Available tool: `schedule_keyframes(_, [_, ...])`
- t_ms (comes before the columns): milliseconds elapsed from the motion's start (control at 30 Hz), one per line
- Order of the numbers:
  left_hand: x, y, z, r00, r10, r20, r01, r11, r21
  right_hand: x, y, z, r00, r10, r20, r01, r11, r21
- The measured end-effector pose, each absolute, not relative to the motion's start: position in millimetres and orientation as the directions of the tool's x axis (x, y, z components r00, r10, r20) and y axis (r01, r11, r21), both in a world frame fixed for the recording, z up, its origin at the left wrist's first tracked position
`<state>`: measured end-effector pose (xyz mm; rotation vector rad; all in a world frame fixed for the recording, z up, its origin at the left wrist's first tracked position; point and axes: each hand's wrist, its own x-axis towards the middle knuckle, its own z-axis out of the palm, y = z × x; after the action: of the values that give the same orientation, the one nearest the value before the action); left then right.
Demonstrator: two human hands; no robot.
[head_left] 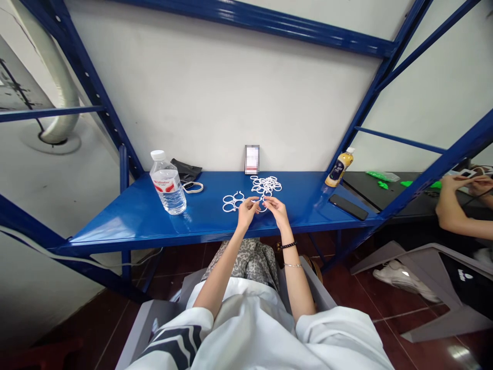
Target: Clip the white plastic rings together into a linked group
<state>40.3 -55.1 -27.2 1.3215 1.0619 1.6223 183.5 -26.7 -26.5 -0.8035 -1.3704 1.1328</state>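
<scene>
My left hand (247, 209) and my right hand (276, 207) meet over the blue metal shelf (131, 216). Both pinch a small white plastic ring (262, 202) between their fingertips. A short chain of linked white rings (232, 201) lies just left of my left hand. A loose pile of several white rings (266, 184) lies behind my hands, toward the wall. My right wrist wears a dark bead bracelet and a thin bangle.
A clear water bottle (168, 183) stands at the left, with a dark pouch (186, 169) and a white band (193, 187) behind it. A small card (251, 159) leans on the wall. A yellow bottle (339, 167) and black phone (348, 206) lie right. Another person's arm (456, 213) works at the far right.
</scene>
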Motion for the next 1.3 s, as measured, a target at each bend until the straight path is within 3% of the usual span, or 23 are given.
schedule_keyframes(1300, [39.4,-47.0,-34.8,0.067,0.932,0.355,-0.081,-0.35,0.933,185.1,-25.3,-29.6,-0.17,0.897,0.407,-0.09,0.397,-0.913])
